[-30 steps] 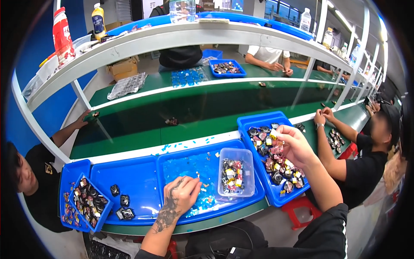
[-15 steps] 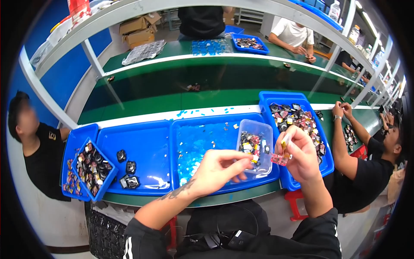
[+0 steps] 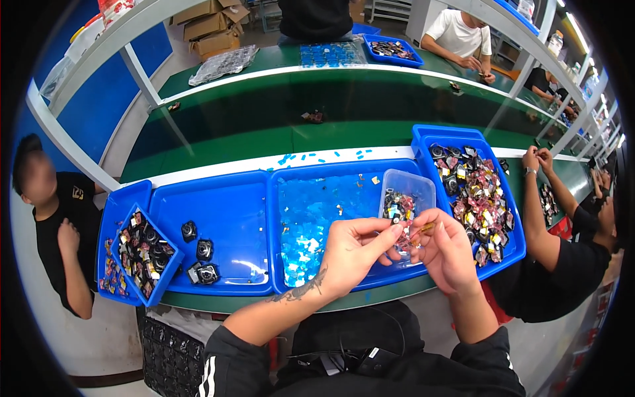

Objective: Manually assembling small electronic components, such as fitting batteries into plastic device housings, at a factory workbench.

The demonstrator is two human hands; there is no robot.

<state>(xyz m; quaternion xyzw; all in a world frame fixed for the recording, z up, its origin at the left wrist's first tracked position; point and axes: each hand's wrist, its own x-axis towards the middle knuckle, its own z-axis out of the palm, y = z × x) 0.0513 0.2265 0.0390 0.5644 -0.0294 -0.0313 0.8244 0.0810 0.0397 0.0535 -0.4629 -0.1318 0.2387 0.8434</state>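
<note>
The two bare hands meet over a clear rectangular plastic box (image 3: 395,182). The right hand (image 3: 453,257) pinches a small red-and-yellow electronic part (image 3: 424,229), mostly hidden by fingers; the left hand (image 3: 354,257) has thumb and forefinger together just beside it, though whether they grip anything cannot be told. Both hands cover the box's near side and blur its jumbled contents. Close right stands the raised rim of a blue plastic tray (image 3: 423,137) heaped with parts; open room lies leftward, above a shallow blue plastic tray (image 3: 228,228).
</note>
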